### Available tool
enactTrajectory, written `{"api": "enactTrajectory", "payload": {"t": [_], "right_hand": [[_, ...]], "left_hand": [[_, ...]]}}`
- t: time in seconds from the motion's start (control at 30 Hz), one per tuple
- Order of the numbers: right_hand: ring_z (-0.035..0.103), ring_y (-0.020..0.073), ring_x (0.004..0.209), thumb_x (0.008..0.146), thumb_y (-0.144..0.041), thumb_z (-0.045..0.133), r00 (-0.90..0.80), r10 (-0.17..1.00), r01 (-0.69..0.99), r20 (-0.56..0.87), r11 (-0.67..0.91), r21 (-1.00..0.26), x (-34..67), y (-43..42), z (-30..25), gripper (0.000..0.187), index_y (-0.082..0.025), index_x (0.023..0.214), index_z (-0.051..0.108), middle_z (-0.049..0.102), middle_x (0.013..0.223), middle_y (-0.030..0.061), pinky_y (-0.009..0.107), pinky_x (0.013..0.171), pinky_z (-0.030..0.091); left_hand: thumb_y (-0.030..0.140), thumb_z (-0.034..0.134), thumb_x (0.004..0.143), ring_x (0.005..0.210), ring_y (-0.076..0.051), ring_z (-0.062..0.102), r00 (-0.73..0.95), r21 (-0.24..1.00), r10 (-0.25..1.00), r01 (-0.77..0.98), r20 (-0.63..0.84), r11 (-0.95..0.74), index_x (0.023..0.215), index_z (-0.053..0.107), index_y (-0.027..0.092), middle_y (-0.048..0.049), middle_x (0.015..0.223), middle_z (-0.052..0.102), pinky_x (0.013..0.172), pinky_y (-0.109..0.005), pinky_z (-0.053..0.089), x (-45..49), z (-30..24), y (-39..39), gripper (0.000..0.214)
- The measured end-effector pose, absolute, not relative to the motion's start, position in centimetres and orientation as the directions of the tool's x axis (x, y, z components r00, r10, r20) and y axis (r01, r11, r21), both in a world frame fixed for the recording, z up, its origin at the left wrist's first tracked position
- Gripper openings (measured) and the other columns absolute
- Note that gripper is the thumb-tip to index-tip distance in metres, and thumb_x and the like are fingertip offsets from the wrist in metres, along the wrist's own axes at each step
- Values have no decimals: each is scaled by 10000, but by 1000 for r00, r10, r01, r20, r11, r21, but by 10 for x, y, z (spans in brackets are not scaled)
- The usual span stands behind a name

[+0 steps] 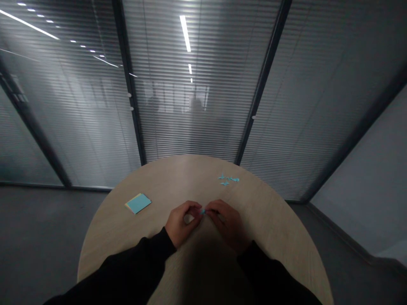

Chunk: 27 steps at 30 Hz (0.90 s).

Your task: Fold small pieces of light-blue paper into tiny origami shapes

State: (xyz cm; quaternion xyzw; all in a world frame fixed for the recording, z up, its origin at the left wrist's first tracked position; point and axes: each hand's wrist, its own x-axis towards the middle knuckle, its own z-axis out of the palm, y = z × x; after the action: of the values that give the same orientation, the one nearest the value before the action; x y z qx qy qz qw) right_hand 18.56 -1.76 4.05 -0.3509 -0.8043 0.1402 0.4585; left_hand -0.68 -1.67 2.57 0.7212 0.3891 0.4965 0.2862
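Observation:
Between the fingertips of both hands sits a small light-blue piece of paper point(203, 211), mostly covered, so its shape is hard to make out. My left hand point(183, 222) pinches it from the left, thumb and index finger forming a ring. From the right, my right hand point(228, 224) pinches the same piece with thumb and forefinger. Beyond the right hand lie several small folded light-blue paper pieces point(225, 183), some with pointed arms. A stack of square paper sheets point(139, 203), light blue on top with a yellow edge showing, rests to the left of my left hand.
The round wooden table point(178, 178) carries all of these, its curved far edge close to a glass partition with blinds point(190, 127). Dark frame posts point(259, 84) divide the glass. Grey floor point(47, 228) shows at the left, a pale wall point(365, 182) at the right.

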Motion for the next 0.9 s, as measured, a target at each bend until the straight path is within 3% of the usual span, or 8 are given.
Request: {"api": "enactTrajectory", "payload": {"t": [0.3, 0.7, 0.77, 0.9], "right_hand": [[590, 194, 834, 971, -199, 442, -327, 673, 446, 664, 729, -519, 182, -20, 41, 195, -227, 877, 610, 616, 872, 52, 312, 764, 487], [619, 204, 938, 979, -270, 510, -397, 614, 453, 682, 778, -436, 186, -19, 40, 153, -245, 1003, 659, 640, 1009, 69, 343, 833, 524], [620, 200, 945, 985, -243, 489, -410, 591, 462, 695, 791, -400, 187, -19, 39, 182, -238, 985, 670, 642, 999, 70, 338, 837, 524], [620, 203, 936, 979, -222, 479, -417, 579, 495, 701, 791, -359, 189, -19, 39, 211, -230, 1009, 688, 650, 1007, 86, 343, 828, 532]], "left_hand": [[299, 719, 794, 796, -205, 677, 190, 890, 903, 184, 385, -418, 980, 730, 196, -72, 896, 750, 764, -306, 527, -4, 27, -19, 213], [290, 704, 814, 828, -200, 664, 204, 793, 820, 213, 535, -571, 863, 733, 207, -71, 875, 729, 793, -306, 505, -11, 32, -20, 100], [331, 704, 822, 842, -199, 661, 207, 848, 851, 128, 484, -514, 878, 723, 194, -77, 886, 721, 801, -309, 503, -9, 30, -19, 148], [427, 757, 766, 755, -172, 650, 208, 963, 946, -158, 250, -219, 1021, 681, 173, -63, 855, 705, 728, -300, 506, -5, 25, -13, 368]]}}
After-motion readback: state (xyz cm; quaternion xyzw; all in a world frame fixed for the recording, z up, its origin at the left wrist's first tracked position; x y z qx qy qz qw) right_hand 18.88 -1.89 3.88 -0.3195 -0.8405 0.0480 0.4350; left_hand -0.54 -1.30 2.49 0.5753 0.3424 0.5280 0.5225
